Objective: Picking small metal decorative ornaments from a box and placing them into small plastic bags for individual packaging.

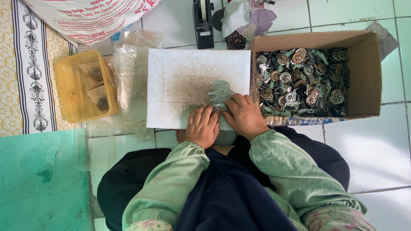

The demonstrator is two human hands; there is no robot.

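Observation:
A white board (180, 72), dirty with dark dust, lies on the floor in front of me. Several flat grey-green metal plates (220, 92) lie fanned out on its right part. My left hand (203, 126) rests palm down on the board's near edge, fingers close together and touching the lower plates. My right hand (244, 115) lies beside it, fingers curled over the plates' lower ends. Whether either hand grips a plate is hidden by the fingers. Both arms wear light green sleeves.
A cardboard box (368, 72) at the right holds many small metal parts (304, 81). A yellow plastic tray (68, 92) with small bags and a heap of clear plastic bags (130, 72) lie left. A black tape dispenser (203, 21) stands behind the board. A printed sack (90, 17) is far left.

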